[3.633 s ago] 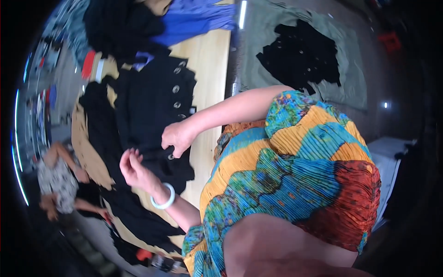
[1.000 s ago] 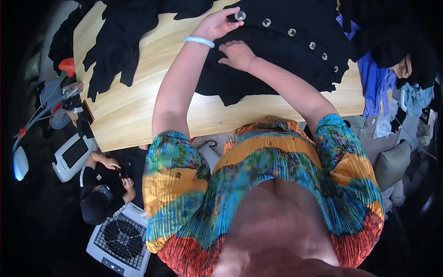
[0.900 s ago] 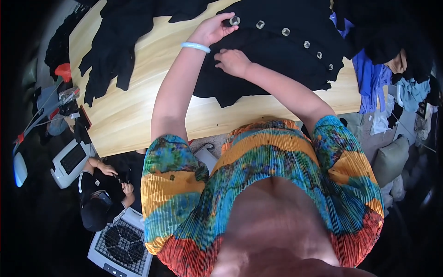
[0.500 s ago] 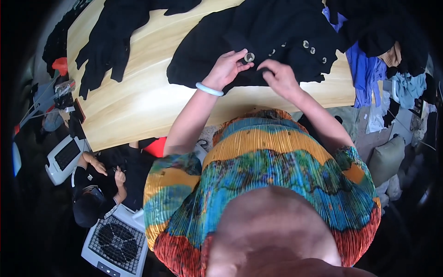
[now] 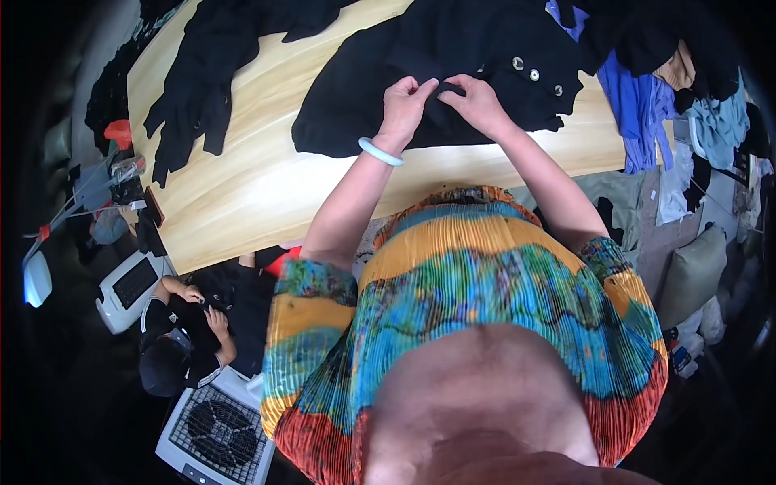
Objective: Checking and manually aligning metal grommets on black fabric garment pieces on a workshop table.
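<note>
A black knit garment (image 5: pixel 356 89) lies spread on the wooden table in front of me, with several round, light-rimmed buttons (image 5: pixel 534 75) on its right part. My left hand (image 5: pixel 406 107), with a pale bangle at the wrist, is closed, thumb and forefinger pinching the garment near its middle. Close beside it my right hand (image 5: pixel 475 105) is closed too, gripping a small raised fold of the black cloth. The fingertips of both hands nearly meet there. Whether a button sits between them is hidden by the fingers.
Another black garment (image 5: pixel 198 89) lies on the table (image 5: pixel 242 194) at the left. Purple clothing (image 5: pixel 634 113) hangs over the right edge, beside pale blue cloth (image 5: pixel 715 113). At lower left a co-worker (image 5: pixel 174 347) handles dark cloth near a fan unit (image 5: pixel 218 428).
The left hand has closed over the button that showed at its fingertips. My right hand has risen, and the two hands have come together. The view has shifted slightly.
</note>
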The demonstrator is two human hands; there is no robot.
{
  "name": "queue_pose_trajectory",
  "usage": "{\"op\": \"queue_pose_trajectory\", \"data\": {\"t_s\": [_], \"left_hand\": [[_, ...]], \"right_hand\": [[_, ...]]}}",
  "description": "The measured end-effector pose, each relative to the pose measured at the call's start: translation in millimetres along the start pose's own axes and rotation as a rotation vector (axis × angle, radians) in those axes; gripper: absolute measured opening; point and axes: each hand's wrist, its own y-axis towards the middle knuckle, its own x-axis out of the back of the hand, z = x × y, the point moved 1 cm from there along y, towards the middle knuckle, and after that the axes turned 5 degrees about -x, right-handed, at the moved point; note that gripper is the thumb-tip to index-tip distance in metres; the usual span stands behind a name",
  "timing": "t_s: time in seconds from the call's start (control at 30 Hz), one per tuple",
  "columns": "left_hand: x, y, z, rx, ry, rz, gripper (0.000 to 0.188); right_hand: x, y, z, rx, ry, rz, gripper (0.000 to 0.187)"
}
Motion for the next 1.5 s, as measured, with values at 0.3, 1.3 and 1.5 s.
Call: {"op": "queue_pose_trajectory", "data": {"t_s": [0.3, 1.3, 1.5], "left_hand": [[24.0, 0.9, -0.2, -0.128, 0.191, 0.4, 0.027], [28.1, 16.0, 2.7, -0.049, 0.105, 0.39, 0.011], [31.4, 14.0, -11.0, -0.004, -0.027, 0.422, 0.011]], "right_hand": [[-11.8, 9.7, -9.4, -0.183, 0.384, 0.221, 0.019], [11.1, 28.7, -7.8, -0.035, 0.194, 0.536, 0.027], [3.1, 22.2, -8.8, -0.294, 0.646, 0.428, 0.041]]}}
